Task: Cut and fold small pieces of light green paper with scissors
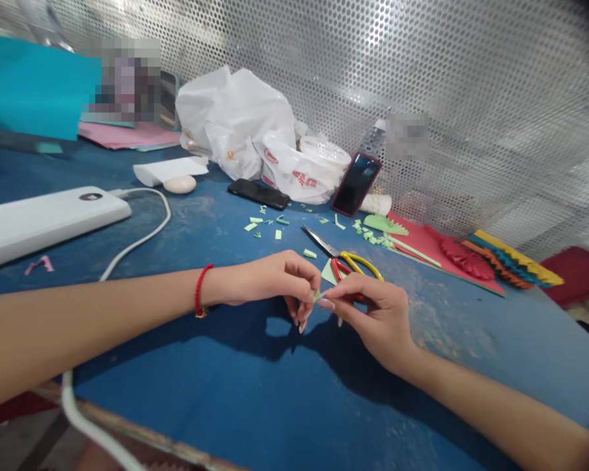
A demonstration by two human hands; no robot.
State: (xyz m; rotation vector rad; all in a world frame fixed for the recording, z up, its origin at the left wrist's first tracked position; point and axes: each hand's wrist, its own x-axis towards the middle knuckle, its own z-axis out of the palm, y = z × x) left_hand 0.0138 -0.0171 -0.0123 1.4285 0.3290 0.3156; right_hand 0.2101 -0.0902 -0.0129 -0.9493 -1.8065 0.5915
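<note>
The left hand [265,281], with a red cord bracelet [201,288] at its wrist, and the right hand [377,320] meet over the middle of the tabletop, fingertips together and pinching a sliver of pale green paper [317,296] between them. Just beyond the right hand's fingers lie a pair of scissors [343,261] with red and yellow handles, blades pointing away to the upper left, and a pale green paper triangle [329,272] tucked under them. Small pale green paper scraps [269,222] are scattered farther on, near a black smartphone [258,193]. To the right, a red card sheet [422,242] carries a red paper fan [464,258] and a green fringed paper piece [385,226], with a multicoloured pleated paper fan [510,261] at its far corner. A phone in a red case [356,184] leans against a white plastic bag [240,124] at the back. On the left, a white power bank [44,216] trails a white cable [142,222] across the worn blue tabletop [275,405], and sheets of teal paper [29,85] and pink paper [127,134] lie beyond it. A perforated metal screen [422,65] rises behind everything, and a red cushion-like object [576,275] sits past the tabletop's right side.
</note>
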